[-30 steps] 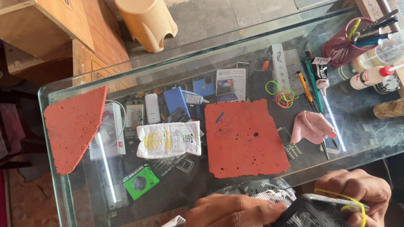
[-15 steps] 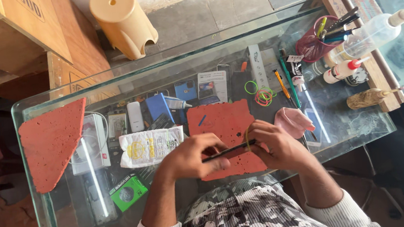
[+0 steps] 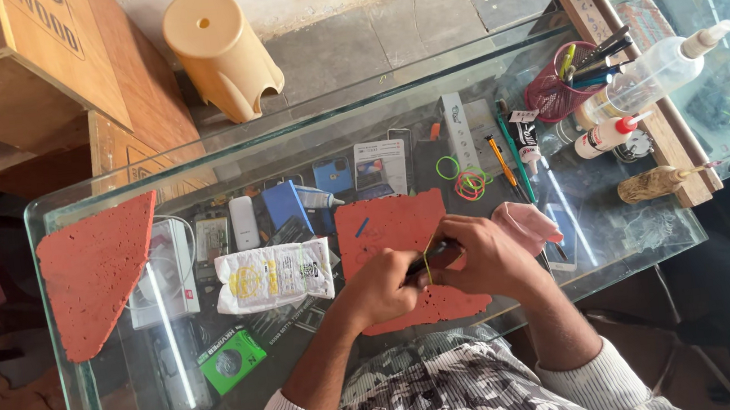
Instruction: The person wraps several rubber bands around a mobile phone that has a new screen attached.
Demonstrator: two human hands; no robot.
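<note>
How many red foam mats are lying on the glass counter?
2. One red mat lies at the counter's left end; the other mat is in the middle, partly under both hands. More could be hidden.

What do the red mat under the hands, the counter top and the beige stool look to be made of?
Red mat: likely rubber or foam, matte, with a pitted, pocked surface. Counter top: clear glass, glossy; green-tinted edges, and goods show through it. Beige stool: seemingly moulded plastic, smooth and slightly shiny, one piece with a hole on top.
</note>
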